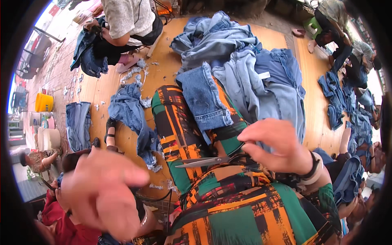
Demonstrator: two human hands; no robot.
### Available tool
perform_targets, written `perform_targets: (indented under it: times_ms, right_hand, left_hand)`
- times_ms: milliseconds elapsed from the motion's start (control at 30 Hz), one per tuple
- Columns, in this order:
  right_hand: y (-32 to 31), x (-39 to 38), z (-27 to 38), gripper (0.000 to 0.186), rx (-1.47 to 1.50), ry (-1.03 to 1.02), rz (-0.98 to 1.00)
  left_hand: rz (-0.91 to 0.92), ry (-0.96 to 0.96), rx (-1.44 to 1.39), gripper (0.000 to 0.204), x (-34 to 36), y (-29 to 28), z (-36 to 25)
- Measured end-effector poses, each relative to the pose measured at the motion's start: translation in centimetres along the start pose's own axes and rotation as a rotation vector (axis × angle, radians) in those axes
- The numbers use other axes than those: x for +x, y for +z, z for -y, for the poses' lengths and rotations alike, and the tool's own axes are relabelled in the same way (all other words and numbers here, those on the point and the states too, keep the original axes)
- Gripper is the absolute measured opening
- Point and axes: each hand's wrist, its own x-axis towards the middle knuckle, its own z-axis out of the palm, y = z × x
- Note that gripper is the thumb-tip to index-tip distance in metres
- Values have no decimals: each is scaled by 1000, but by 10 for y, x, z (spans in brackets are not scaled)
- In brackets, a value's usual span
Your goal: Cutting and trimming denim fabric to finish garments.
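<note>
My right hand [279, 147] is over my lap, thumb and fingers pinched at the dark handle of a pair of scissors [204, 162]. The silver blades point left across my patterned green, orange and black clothing [237, 220]; the fingers partly hide the handle. My left hand [108, 190] is raised close to the camera at the lower left and blurred. Its thumb stands apart from the fingers, and nothing shows in it. A folded piece of blue denim [204, 98] with a frayed edge lies across my knees, just beyond the scissors.
A heap of light blue jeans [261, 81] lies ahead on the wooden boards [163, 45]. More denim [128, 106] and loose fluff are at the left. One person [126, 24] sits ahead left; others sit at the right with denim. A yellow bucket [44, 102] stands far left.
</note>
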Motion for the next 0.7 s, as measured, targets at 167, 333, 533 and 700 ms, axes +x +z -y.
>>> perform_targets:
  times_ms: [167, 333, 533, 700]
  right_hand:
    - [30, -50, -37, 25, -131, 7, 241]
    - [45, -68, -37, 29, -167, 14, 312]
    - [46, -82, -33, 37, -241, -21, 245]
    - [45, -93, -32, 46, -321, -39, 230]
  left_hand:
    - [-96, -450, -74, 13, -24, 20, 41]
    - [44, -663, -162, 10, -46, 46, 69]
    - [278, -789, -176, 10, -70, 80, 88]
    - [367, -724, 15, 18, -67, 111, 92]
